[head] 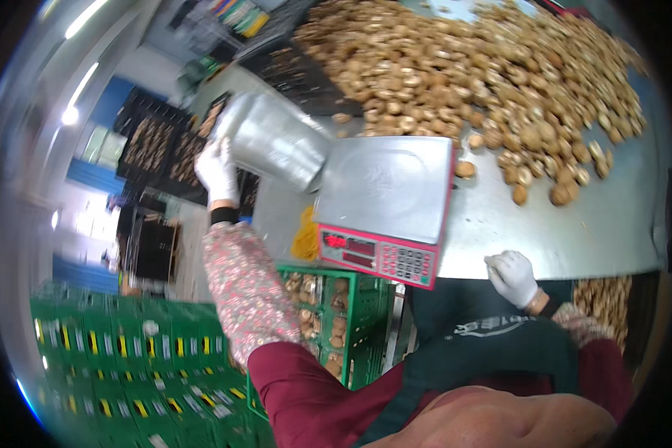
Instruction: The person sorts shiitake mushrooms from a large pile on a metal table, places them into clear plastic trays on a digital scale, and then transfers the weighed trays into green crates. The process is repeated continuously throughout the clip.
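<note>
My left hand (218, 171), in a white glove, holds a shiny metal container (277, 140) by its far-left end. The container is tilted on its side beside the scale, and its inside is hidden. My right hand (512, 274), also gloved, is loosely curled over the table's near edge, and no object shows in it. Between the hands stands a digital scale (383, 190) with a red frame, a lit display and a bare metal plate. A large heap of brown mushrooms (481, 84), apparently shiitake, lies behind and right of the scale.
A yellow bundle (305, 235) lies left of the scale on the metal table (582, 235). Below it is a green crate (355, 330) with packed mushrooms. Green crates (129, 336) are stacked at lower left. Black trays (151, 140) of mushrooms stand beyond my left hand.
</note>
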A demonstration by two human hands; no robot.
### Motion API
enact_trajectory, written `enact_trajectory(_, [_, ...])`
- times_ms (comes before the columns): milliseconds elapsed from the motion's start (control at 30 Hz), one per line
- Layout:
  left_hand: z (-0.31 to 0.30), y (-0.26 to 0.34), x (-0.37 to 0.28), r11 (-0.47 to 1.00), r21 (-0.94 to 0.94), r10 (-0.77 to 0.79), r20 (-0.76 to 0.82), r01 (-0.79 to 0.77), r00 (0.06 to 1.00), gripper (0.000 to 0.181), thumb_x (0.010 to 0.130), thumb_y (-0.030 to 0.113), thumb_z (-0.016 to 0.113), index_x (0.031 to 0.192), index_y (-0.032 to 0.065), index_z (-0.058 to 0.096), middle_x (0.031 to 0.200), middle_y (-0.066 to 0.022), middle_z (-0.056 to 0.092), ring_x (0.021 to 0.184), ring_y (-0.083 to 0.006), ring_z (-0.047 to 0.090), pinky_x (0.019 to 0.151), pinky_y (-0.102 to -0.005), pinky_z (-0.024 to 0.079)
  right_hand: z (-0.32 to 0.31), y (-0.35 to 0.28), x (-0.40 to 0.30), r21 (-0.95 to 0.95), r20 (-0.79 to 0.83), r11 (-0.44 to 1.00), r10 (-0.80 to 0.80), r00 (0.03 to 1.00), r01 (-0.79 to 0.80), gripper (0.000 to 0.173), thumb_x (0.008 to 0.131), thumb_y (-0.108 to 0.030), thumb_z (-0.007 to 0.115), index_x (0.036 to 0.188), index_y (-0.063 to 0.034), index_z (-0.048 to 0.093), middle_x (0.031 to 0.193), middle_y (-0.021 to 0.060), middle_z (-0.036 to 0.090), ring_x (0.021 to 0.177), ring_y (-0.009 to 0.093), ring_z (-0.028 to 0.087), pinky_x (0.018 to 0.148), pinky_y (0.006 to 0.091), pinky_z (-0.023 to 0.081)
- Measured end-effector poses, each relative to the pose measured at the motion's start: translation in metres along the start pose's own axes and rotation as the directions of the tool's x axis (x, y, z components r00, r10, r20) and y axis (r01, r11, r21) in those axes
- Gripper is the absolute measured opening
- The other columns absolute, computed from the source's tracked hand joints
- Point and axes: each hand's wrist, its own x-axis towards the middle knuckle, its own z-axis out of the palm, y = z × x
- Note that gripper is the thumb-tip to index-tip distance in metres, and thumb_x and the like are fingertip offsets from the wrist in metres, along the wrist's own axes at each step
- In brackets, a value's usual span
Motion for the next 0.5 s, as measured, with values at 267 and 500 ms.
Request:
enact_trajectory(267, [0.039, -0.03, 0.038, 0.985, -0.024, -0.15, 0.358, 0.17, 0.922, 0.035, 0.099, 0.028, 0.062, 0.106, -0.0037, 0.074, 0.077, -0.0107, 0.073, 0.064, -0.0142, 0.06, 0.063, -0.0312, 0.048, -0.005, 0.008, -0.002, -0.054, 0.086, 0.998, -0.016, 0.996, 0.021, 0.019, 0.082, -0.015, 0.066, 0.1, -0.008, 0.067, 0.083, 0.0025, 0.064, 0.076, 0.021, 0.061, 0.072, 0.0344, 0.05])
enact_trajectory(500, [0.02, -0.076, 0.032, 0.918, -0.04, -0.395, -0.175, 0.394, 0.902, 0.034, 0.1, 0.025, 0.057, 0.101, -0.0058, 0.071, 0.093, -0.0106, 0.073, 0.081, -0.0209, 0.064, 0.073, -0.0359, 0.051, 0.001, 0.008, -0.006, -0.016, 0.083, 0.999, -0.037, 0.996, 0.039, 0.017, 0.087, -0.019, 0.065, 0.102, -0.0111, 0.067, 0.086, 0.0002, 0.065, 0.076, 0.019, 0.061, 0.071, 0.0333, 0.049])
